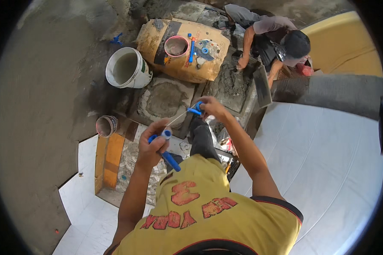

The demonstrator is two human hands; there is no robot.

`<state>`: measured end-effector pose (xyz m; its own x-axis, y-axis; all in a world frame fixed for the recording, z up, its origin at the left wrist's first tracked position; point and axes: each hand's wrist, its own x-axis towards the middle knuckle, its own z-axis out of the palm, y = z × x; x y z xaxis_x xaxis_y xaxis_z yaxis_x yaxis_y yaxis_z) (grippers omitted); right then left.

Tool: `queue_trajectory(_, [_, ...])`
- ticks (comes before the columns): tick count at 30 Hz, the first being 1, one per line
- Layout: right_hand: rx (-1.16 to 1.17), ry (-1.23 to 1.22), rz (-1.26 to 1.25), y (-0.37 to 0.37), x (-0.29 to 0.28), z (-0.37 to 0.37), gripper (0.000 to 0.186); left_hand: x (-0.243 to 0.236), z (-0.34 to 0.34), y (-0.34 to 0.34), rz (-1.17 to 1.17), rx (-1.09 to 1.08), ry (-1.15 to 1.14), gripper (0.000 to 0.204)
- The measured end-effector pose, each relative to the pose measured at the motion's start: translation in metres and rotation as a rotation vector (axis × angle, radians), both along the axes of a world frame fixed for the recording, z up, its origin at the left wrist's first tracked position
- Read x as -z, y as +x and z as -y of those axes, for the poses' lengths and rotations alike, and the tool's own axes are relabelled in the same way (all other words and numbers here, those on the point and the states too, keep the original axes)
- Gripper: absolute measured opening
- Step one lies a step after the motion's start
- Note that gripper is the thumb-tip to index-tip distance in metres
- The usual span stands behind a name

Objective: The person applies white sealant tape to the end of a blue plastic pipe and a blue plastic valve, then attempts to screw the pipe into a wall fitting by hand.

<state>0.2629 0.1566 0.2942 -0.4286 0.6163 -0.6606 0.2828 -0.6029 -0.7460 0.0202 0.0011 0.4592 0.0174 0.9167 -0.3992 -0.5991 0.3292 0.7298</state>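
Observation:
My left hand [152, 144] is closed around a blue plastic pipe with a fitting [171, 161]; its pale, ring-shaped open end faces up near my thumb. My right hand [213, 109] pinches a small blue ring-shaped piece [194, 111], perhaps a spool; the fingers partly hide it. A thin whitish strand [178, 118], thread or tape, stretches between the two hands. Both hands are raised in front of my body, above a trouser leg and the work area.
A cardboard-covered stack [157, 55] carries a pink-rimmed mortar pot [176, 46] and blue pipe pieces [192, 51]. Left of it stand a white bucket [145, 78] and a smaller bucket [110, 123]. Another person [281, 34] works at a mortar trough [256, 95]. White tiles [315, 144] lie right.

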Motion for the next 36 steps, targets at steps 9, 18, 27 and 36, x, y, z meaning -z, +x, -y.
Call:
queue_trajectory(9, [0.399,0.226,0.457,0.012,0.258,-0.273,0.024,0.088,0.023,-0.014,0.240,-0.571,-0.176,0.038])
queue_trajectory(18, [0.267,0.431,0.706,-0.015,0.335,-0.400,0.024,0.124,0.008,0.035,0.324,-0.720,-0.343,0.039])
queue_trajectory(27, [-0.036,-0.022,-0.517,-0.079,0.083,-0.185,0.048,0.090,-0.040,0.033,-0.026,-0.519,-0.451,0.043])
queue_trajectory(36, [-0.281,0.299,-0.382,-0.070,-0.146,-0.005,0.011,-0.006,-0.046,-0.008,0.183,-0.321,-0.005,0.042])
